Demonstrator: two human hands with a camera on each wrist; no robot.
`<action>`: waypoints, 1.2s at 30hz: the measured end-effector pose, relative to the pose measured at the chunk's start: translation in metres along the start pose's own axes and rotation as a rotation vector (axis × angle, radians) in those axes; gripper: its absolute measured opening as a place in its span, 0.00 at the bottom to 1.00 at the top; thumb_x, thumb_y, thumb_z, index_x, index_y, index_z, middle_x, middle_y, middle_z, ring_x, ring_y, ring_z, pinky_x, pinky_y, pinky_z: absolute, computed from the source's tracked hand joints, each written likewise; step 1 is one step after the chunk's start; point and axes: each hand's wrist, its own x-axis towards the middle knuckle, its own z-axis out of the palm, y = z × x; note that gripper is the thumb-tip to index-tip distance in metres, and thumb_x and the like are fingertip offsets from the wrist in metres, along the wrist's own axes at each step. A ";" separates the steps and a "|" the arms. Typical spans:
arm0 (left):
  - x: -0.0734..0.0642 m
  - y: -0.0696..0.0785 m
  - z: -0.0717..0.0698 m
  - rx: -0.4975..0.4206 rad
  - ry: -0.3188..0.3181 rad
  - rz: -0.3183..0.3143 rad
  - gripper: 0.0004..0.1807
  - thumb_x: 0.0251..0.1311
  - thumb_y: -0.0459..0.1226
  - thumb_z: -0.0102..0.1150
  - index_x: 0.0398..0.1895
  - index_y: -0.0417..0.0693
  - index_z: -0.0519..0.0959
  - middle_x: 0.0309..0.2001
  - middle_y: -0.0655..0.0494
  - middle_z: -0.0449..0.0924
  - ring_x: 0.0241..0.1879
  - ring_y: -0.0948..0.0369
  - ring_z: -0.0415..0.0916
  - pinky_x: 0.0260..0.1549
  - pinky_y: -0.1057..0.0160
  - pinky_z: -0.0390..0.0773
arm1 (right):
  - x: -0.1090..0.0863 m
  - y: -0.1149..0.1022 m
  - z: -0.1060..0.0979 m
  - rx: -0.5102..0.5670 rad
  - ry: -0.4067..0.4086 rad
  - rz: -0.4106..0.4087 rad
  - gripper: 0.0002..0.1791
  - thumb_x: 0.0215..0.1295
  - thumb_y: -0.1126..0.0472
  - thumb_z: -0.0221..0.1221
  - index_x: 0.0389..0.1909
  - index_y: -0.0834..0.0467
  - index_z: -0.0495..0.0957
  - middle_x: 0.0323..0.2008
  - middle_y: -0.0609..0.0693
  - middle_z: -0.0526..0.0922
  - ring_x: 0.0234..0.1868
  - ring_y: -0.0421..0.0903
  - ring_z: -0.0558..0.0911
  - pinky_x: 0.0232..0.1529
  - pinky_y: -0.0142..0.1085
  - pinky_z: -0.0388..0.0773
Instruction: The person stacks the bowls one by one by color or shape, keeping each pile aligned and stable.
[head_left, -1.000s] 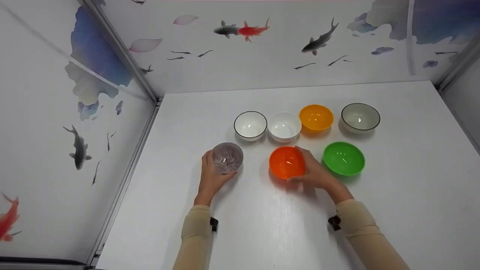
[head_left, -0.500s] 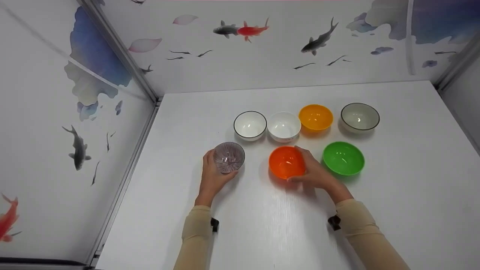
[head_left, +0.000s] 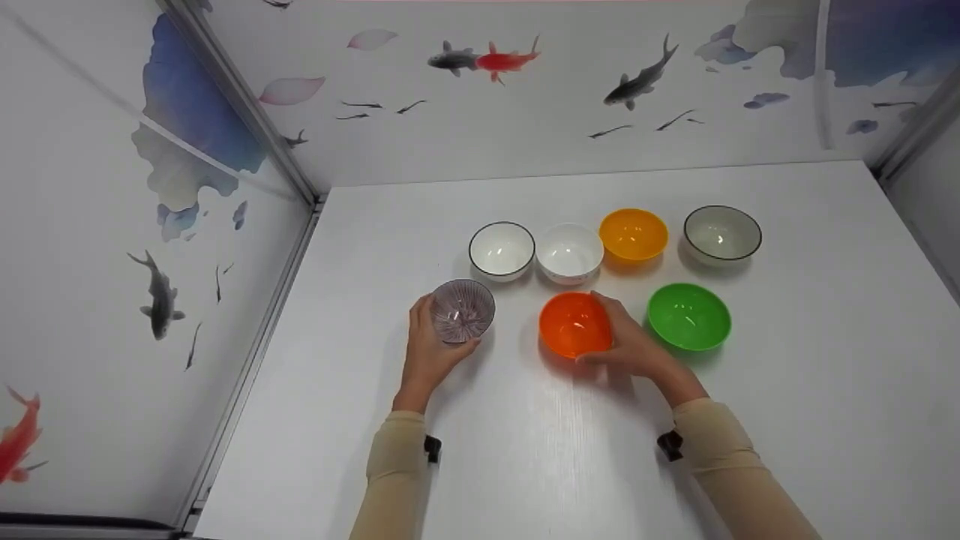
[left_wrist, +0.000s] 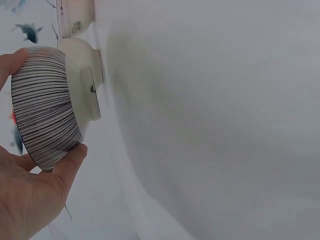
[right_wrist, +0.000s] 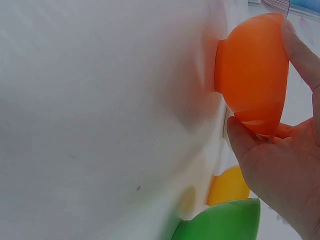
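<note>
My left hand (head_left: 429,352) holds a small bowl (head_left: 463,311) by its side, fingers at the far left and thumb at the near rim. In the left wrist view this bowl (left_wrist: 45,107) shows dark thin stripes outside and a pale foot, held up off the table. An orange bowl (head_left: 571,324) stands to its right, with my right hand (head_left: 628,341) gripping its right side. In the right wrist view the foot of the orange bowl (right_wrist: 255,70) is down at the table surface, thumb and fingers on opposite sides of its rim.
Behind the hands, a black-rimmed white bowl (head_left: 502,251), a plain white bowl (head_left: 570,255), a yellow bowl (head_left: 633,235) and a grey dark-rimmed bowl (head_left: 721,234) form a row. A green bowl (head_left: 688,316) stands right of my right hand. Fish-painted walls (head_left: 562,142) border the white table (head_left: 555,465).
The striped bowl has risen a little and shifted slightly right and away from me in my left hand. My right hand and the orange bowl stay in place.
</note>
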 end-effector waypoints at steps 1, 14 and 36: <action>0.000 0.000 0.000 -0.001 0.001 0.002 0.57 0.43 0.45 0.80 0.74 0.40 0.55 0.71 0.42 0.57 0.73 0.44 0.60 0.73 0.48 0.63 | 0.000 0.000 0.000 0.000 0.000 0.001 0.63 0.51 0.51 0.75 0.78 0.63 0.42 0.77 0.64 0.51 0.76 0.64 0.55 0.74 0.64 0.53; 0.000 0.010 0.003 -0.038 0.005 0.023 0.58 0.41 0.44 0.81 0.74 0.43 0.56 0.71 0.44 0.59 0.72 0.46 0.61 0.73 0.49 0.63 | -0.001 -0.003 -0.001 -0.007 -0.005 0.014 0.64 0.51 0.50 0.75 0.79 0.61 0.41 0.78 0.62 0.49 0.77 0.64 0.53 0.75 0.64 0.51; -0.001 0.033 0.017 -0.057 0.008 0.104 0.56 0.40 0.47 0.81 0.73 0.45 0.59 0.71 0.48 0.61 0.71 0.51 0.65 0.71 0.51 0.67 | -0.002 -0.003 -0.001 0.023 -0.010 0.027 0.65 0.50 0.50 0.75 0.79 0.61 0.41 0.77 0.63 0.49 0.77 0.65 0.53 0.75 0.64 0.51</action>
